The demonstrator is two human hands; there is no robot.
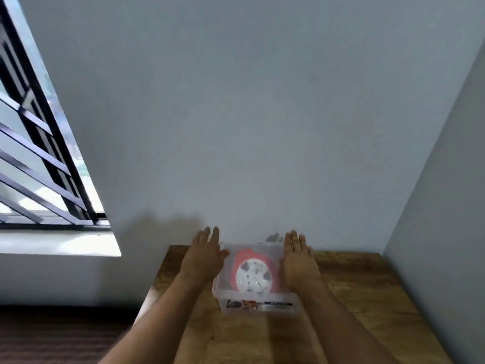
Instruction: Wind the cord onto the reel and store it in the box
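The reel, wound with red cord, lies flat inside the clear box on the counter, flanked at 9 o'clock by the left hand and at 3 o'clock by the right hand, both flat and open-fingered, apparently to steady or close it.

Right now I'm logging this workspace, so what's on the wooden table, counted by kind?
Clear plastic box: 1
Red-and-white cord reel, inside the box: 1
Bare hands, left hand and right hand, one flat at each side: 2
Total: 4
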